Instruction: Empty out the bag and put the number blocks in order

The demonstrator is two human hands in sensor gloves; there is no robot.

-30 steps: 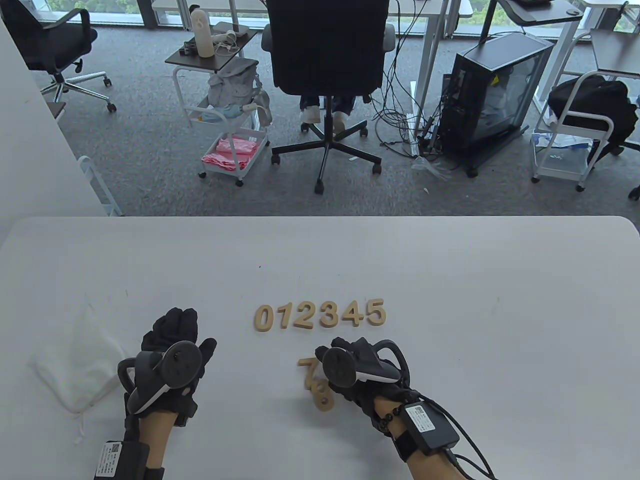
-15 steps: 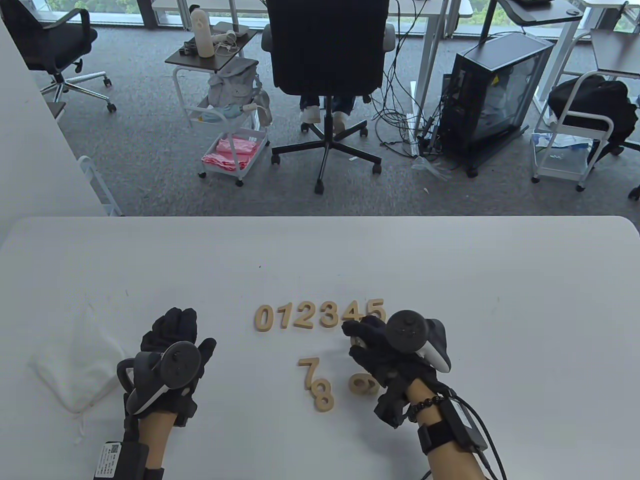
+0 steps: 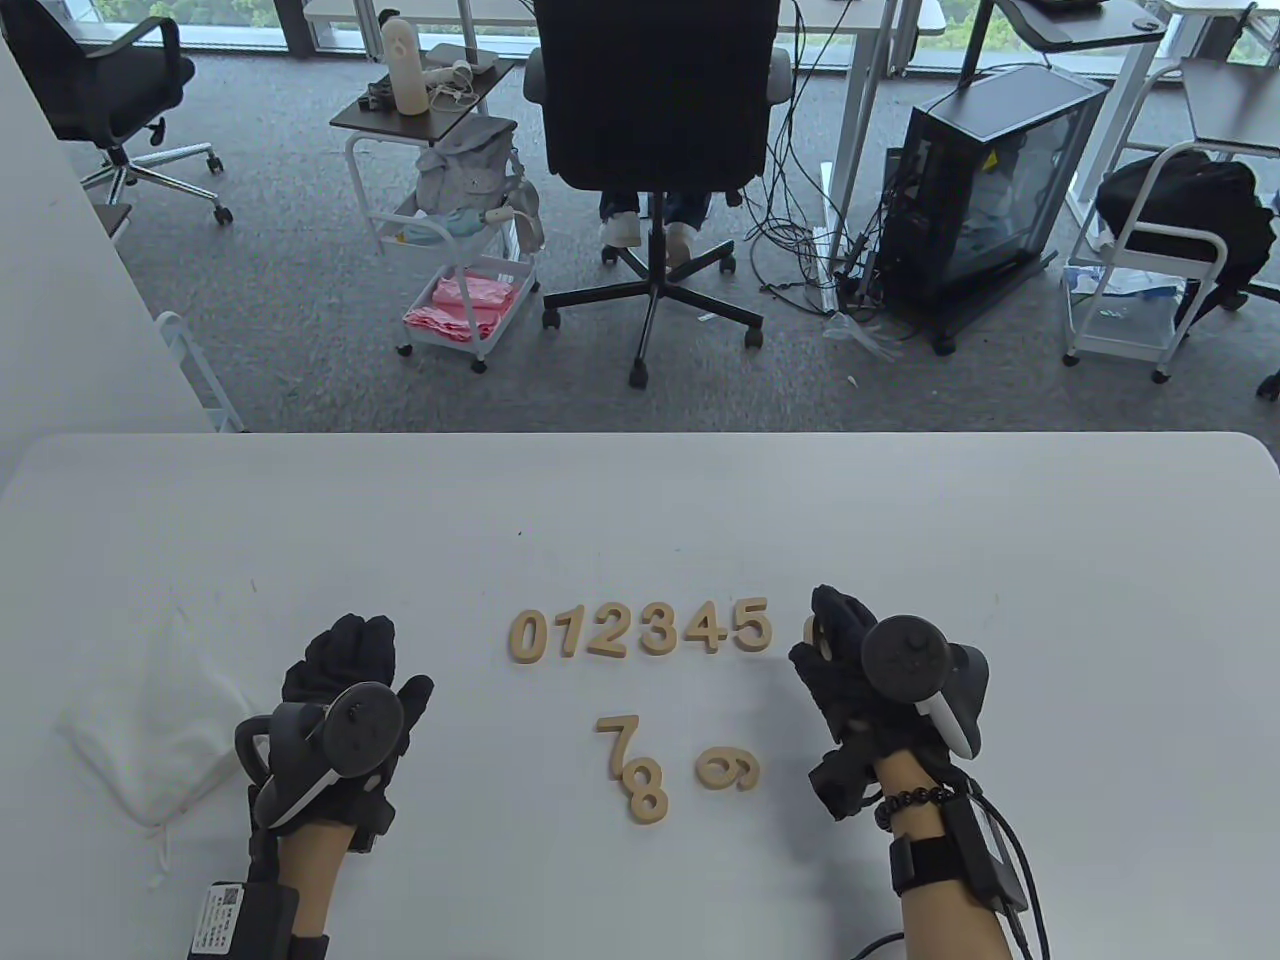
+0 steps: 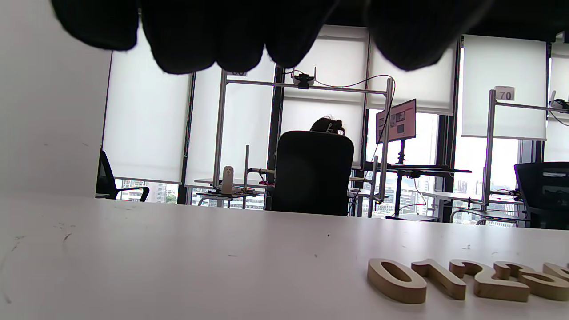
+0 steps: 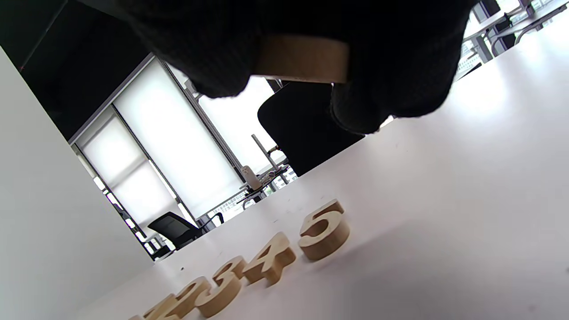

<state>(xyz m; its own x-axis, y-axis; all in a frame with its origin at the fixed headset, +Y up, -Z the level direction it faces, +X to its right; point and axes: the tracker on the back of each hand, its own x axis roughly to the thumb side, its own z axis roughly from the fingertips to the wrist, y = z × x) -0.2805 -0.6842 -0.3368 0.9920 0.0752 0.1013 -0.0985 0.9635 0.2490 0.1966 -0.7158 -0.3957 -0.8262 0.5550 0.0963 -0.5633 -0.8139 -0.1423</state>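
The right hand (image 3: 880, 680), fingers (image 5: 382, 93) pinching a block (image 5: 302, 58), has moved right past the 5 (image 3: 752, 626).

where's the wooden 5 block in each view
Table view: 5 block, right end of the number row, just left of the right hand.
Left wrist view: not in it; the row is cut off at the right edge.
Right wrist view: lower centre, nearest end of the row.
Shared landmark: 4 block beside it.
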